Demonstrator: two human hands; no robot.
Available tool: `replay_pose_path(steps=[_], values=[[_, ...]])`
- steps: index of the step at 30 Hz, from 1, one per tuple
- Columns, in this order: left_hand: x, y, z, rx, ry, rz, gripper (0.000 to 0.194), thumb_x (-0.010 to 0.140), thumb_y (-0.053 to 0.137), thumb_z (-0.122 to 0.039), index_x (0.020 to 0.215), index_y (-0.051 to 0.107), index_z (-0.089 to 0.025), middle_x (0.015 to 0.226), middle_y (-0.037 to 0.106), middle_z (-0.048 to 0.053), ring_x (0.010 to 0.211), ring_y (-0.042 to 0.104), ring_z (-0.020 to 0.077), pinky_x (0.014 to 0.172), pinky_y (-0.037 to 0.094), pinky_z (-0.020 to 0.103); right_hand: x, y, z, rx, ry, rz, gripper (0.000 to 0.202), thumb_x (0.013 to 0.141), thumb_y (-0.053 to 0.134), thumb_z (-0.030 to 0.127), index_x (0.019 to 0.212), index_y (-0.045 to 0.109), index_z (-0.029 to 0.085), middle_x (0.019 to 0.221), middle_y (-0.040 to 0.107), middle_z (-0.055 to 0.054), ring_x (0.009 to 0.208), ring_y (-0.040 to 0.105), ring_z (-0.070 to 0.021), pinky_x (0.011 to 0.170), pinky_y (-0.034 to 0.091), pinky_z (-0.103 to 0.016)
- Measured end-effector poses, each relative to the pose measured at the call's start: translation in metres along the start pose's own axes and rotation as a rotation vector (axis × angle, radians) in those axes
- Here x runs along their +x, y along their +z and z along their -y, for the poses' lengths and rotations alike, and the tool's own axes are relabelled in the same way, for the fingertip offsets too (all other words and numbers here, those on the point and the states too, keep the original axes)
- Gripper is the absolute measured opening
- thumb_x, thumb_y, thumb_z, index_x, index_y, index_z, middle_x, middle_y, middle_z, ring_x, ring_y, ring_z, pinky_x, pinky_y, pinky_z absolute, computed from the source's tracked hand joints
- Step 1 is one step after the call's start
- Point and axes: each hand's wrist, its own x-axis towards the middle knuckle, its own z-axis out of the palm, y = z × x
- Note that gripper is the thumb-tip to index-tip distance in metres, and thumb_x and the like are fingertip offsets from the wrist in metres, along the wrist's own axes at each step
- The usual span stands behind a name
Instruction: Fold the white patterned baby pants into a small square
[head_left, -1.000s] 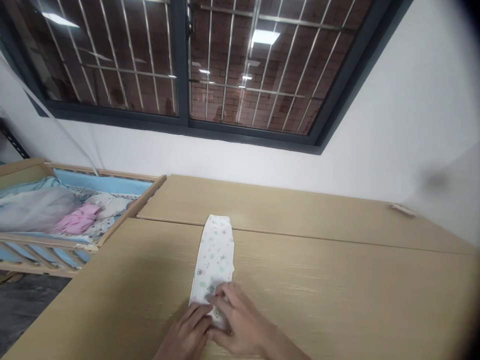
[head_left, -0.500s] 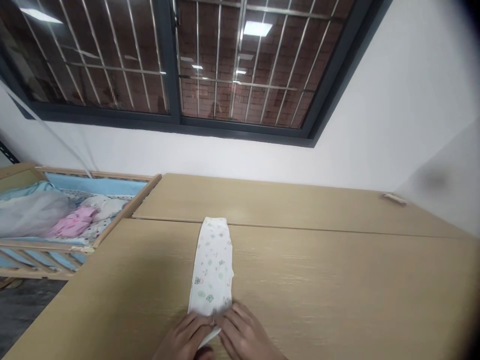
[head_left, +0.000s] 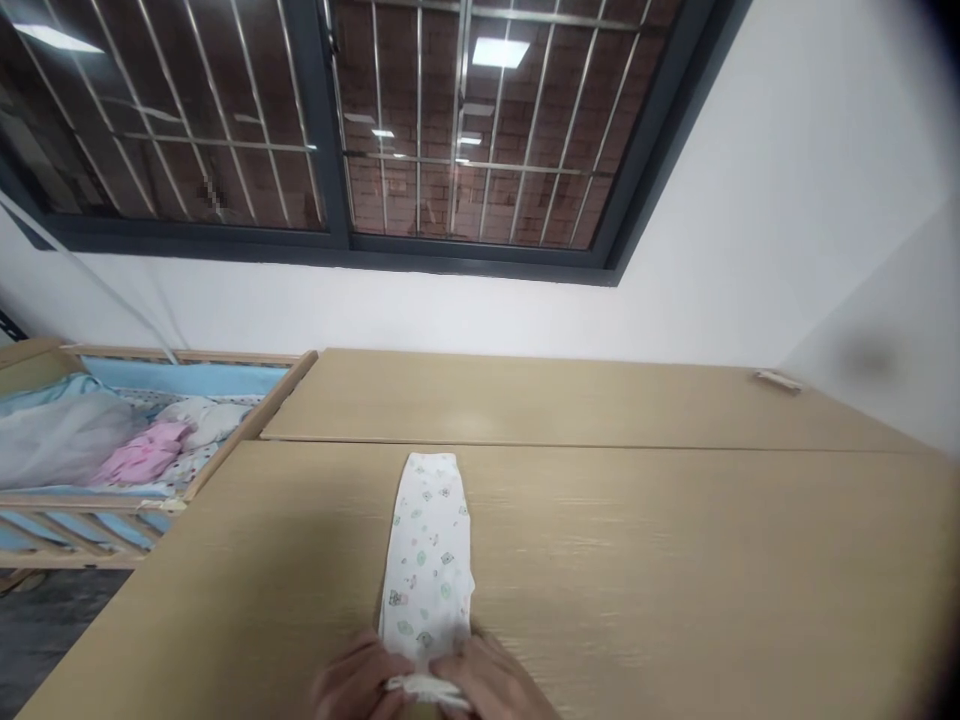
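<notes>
A white cloth with a small green and grey print [head_left: 427,550] lies flat and narrow on the wooden table, its long side pointing away from me. At its near end, my left hand [head_left: 361,680] grips the left side with bent fingers. My right hand [head_left: 491,680] is closed on the right side of the same end. Between the hands the cloth's edge is bunched and turned up. Both hands are slightly blurred, and their lower parts are cut off by the frame.
The wooden table [head_left: 637,560] meets a raised-looking back board [head_left: 525,400]. A wooden crib [head_left: 247,430] with pink clothing [head_left: 146,452] stands at the left. A small pale object [head_left: 778,380] lies back right. A barred window [head_left: 480,262] is above.
The cloth has slid slightly toward me, its far end now short of the board's seam. Its near edge has been turned up between my hands. The camera view has shifted slightly.
</notes>
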Motion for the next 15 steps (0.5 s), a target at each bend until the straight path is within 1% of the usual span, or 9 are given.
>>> replay_pose_path(steps=[2,4,6,9,11,13,15], values=[[0.011,-0.011,0.002,-0.126,-0.041,0.035,0.011,0.098,0.058,-0.026,0.102,0.068,-0.027,0.077,0.071,-0.003,0.07,0.068,0.0138,0.065,0.058,0.019,0.009,-0.026,0.007,0.109,0.096,-0.002,0.031,0.096,0.054,0.018,0.125,0.055,0.03,0.106,0.072,-0.004,0.099,0.069,-0.021,0.087,0.057,-0.031],[0.02,-0.018,0.005,-0.154,-0.105,-0.005,0.009,0.096,0.064,-0.03,0.103,0.068,-0.028,0.081,0.072,-0.002,0.075,0.069,0.0146,0.067,0.059,0.021,0.017,-0.047,0.008,0.169,0.157,-0.033,0.031,0.097,0.052,0.015,0.124,0.055,0.029,0.108,0.071,-0.005,0.102,0.068,-0.0208,0.089,0.057,-0.031],[0.028,-0.02,0.01,-0.161,-0.137,-0.03,0.01,0.096,0.064,-0.035,0.098,0.069,-0.026,0.083,0.072,-0.002,0.077,0.069,0.015,0.069,0.058,0.022,0.023,-0.058,0.003,0.188,0.186,-0.067,0.029,0.099,0.05,0.017,0.125,0.056,0.029,0.109,0.071,-0.005,0.102,0.068,-0.0209,0.09,0.057,-0.033],[0.043,-0.021,0.021,-0.171,-0.151,-0.04,0.018,0.098,0.059,-0.032,0.085,0.068,-0.024,0.076,0.07,-0.001,0.072,0.067,0.0144,0.067,0.055,0.023,0.032,-0.065,-0.012,0.174,0.21,-0.104,0.024,0.103,0.048,0.024,0.124,0.057,0.027,0.107,0.07,-0.006,0.099,0.068,-0.0212,0.088,0.057,-0.035],[0.056,-0.023,0.029,-0.175,-0.177,-0.062,0.022,0.097,0.058,-0.032,0.08,0.067,-0.022,0.071,0.066,-0.001,0.067,0.064,0.0138,0.065,0.052,0.024,0.042,-0.066,-0.025,0.142,0.212,-0.121,0.021,0.103,0.049,0.029,0.122,0.059,0.026,0.106,0.07,-0.007,0.098,0.067,-0.0221,0.088,0.056,-0.037],[0.072,-0.024,0.037,-0.181,-0.24,-0.074,0.022,0.096,0.059,-0.036,0.08,0.067,-0.021,0.07,0.065,-0.001,0.067,0.062,0.0138,0.065,0.051,0.024,0.057,-0.068,-0.04,0.113,0.2,-0.133,0.021,0.104,0.049,0.032,0.12,0.06,0.024,0.106,0.07,-0.008,0.1,0.066,-0.0231,0.091,0.054,-0.039],[0.09,-0.023,0.047,-0.195,-0.327,-0.05,0.025,0.094,0.06,-0.04,0.08,0.066,-0.021,0.071,0.065,-0.001,0.068,0.062,0.0143,0.068,0.051,0.025,0.077,-0.069,-0.057,0.105,0.184,-0.137,0.024,0.105,0.047,0.033,0.122,0.06,0.023,0.112,0.069,-0.009,0.105,0.064,-0.0237,0.095,0.052,-0.04]])
